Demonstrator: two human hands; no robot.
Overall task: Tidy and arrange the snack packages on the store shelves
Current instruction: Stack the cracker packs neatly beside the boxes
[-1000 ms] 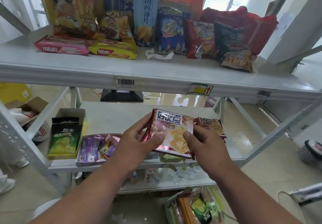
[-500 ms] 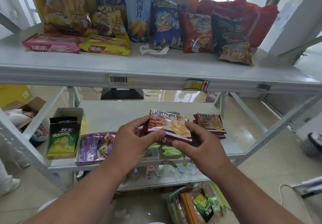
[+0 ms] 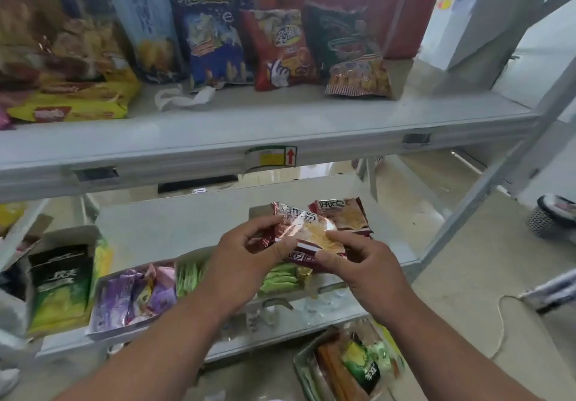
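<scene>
While a glossy dark-red foil cracker packet (image 3: 307, 234) is gripped at both ends above the front of the middle white metal shelf (image 3: 187, 223), it is seen tilted, its long axis running from upper left to lower right and its printed face turned up toward the camera. Its left end is pinched by the left hand (image 3: 241, 263) between thumb and curled fingers; its lower right edge is pinched by the right hand (image 3: 361, 268) in the same way. Crinkled film and bright glare are visible across the wrapper. Just beneath it, small green sachets (image 3: 277, 279) are packed in an open carton, and a shallow tray of purple wrapped sweets (image 3: 134, 294) is set to their left. Just behind the held packet, a matching flat dark-red packet (image 3: 343, 215) is laid on the shelf. Farther back, on the upper shelf (image 3: 280, 120), puffed upright snack bags are lined up, among them a red pillow-shaped crisp bag (image 3: 282, 48).
</scene>
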